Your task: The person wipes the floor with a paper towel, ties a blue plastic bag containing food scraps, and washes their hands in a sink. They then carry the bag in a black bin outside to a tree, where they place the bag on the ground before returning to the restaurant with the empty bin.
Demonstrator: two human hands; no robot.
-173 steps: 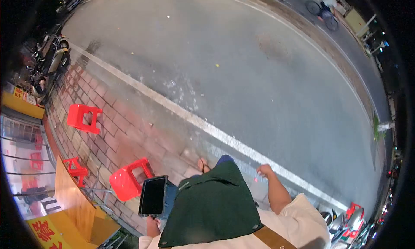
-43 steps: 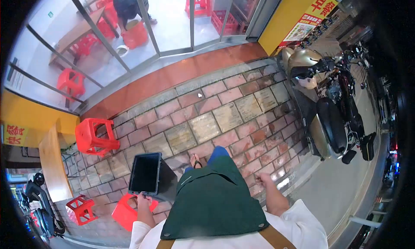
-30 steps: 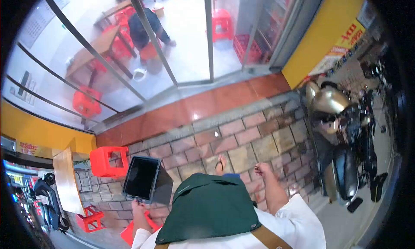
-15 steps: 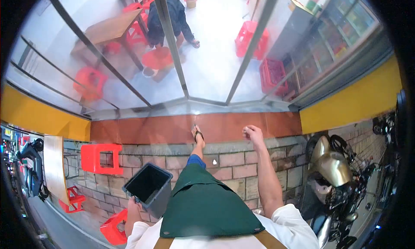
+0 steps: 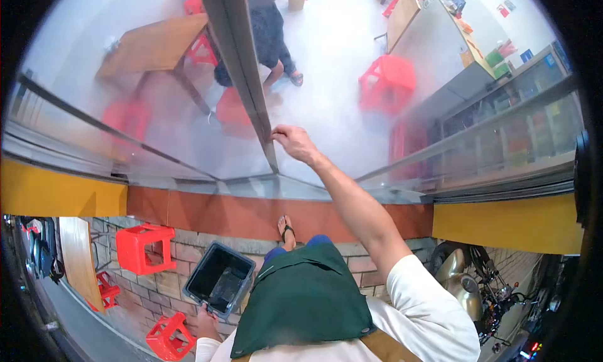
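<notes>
My left hand (image 5: 207, 323) grips the rim of a dark grey plastic bin (image 5: 221, 279), which hangs tilted at my left side with its mouth facing up. The inside of the bin is dark, with some lighter patches near its bottom. My right hand (image 5: 295, 144) is stretched out ahead, fingers curled against the edge of a metal door frame (image 5: 251, 85). This frame borders a glass door, and my fingertips are partly hidden at it. A dark green apron (image 5: 308, 305) covers my front.
Beyond the glass, a person in dark clothes (image 5: 267, 32) bends beside a wooden table (image 5: 154, 44). A red stool (image 5: 387, 84) stands inside on the right. A reddish-brown sill (image 5: 195, 214) lies underfoot. Outside are another red stool (image 5: 144, 249) at left and a motorcycle (image 5: 468, 293) at right.
My right hand has reached forward and left to the door frame. I have come closer to the doorway. The bin stays in my left hand, its inside now more visible.
</notes>
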